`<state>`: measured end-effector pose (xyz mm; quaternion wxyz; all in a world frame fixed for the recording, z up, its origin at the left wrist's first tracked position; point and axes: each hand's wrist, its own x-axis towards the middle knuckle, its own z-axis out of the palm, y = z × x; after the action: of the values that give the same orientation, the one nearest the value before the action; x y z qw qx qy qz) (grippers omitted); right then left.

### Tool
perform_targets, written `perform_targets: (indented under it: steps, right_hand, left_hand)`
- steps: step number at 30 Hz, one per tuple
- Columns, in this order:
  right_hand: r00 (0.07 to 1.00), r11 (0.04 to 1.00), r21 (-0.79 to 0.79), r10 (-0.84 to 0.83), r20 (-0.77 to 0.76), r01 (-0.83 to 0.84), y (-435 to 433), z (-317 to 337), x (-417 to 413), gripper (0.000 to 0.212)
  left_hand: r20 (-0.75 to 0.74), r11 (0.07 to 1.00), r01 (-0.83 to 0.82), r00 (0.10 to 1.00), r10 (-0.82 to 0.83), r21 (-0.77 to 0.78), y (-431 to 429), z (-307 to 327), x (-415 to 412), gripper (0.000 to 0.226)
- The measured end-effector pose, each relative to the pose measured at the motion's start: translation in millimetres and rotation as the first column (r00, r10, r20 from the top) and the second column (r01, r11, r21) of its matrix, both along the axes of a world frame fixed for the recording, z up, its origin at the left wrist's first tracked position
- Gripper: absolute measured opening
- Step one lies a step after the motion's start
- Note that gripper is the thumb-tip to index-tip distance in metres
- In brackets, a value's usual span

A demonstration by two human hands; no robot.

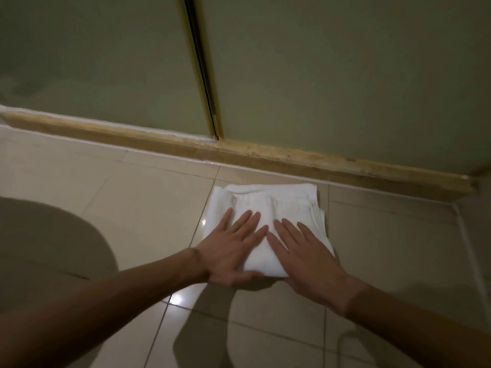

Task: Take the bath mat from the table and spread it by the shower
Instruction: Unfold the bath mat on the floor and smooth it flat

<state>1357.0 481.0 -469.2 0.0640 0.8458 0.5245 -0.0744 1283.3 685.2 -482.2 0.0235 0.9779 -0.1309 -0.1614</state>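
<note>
A white bath mat [268, 201], folded into a thick square, lies on the tiled floor just in front of the shower's raised threshold. My left hand [231, 251] rests flat on its near left part, fingers spread, thumb under the near edge. My right hand [305, 256] lies flat on its near right part, fingers apart. Both palms press down on the folded cloth; neither hand grips it.
The shower's frosted glass panels [332, 75] meet at a dark vertical seam [202, 67] above a worn tan threshold [239, 150]. Glossy beige floor tiles [119, 197] surround the mat. A rounded shadow covers the floor at left. A wall corner runs down at far right.
</note>
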Motion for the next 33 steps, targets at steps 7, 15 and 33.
perform_targets:
  steps: [7,15,33]
  right_hand:
    - [0.998,0.998,-0.051,0.02,-0.064,-0.024,-9,-18,0,0.092]
    - [0.997,0.996,-0.087,0.003,-0.078,-0.01,-9,-18,-6,0.087]
    - [0.526,0.6,0.238,-0.365,-0.768,0.764,49,41,0,0.058]
  left_hand:
    - [0.044,0.992,-0.119,0.992,0.117,0.04,-8,-13,2,0.081]
    - [0.067,0.993,-0.12,0.991,0.119,0.017,-12,-20,0,0.083]
    - [0.153,0.521,-0.403,0.662,0.734,-0.753,-3,19,4,0.03]
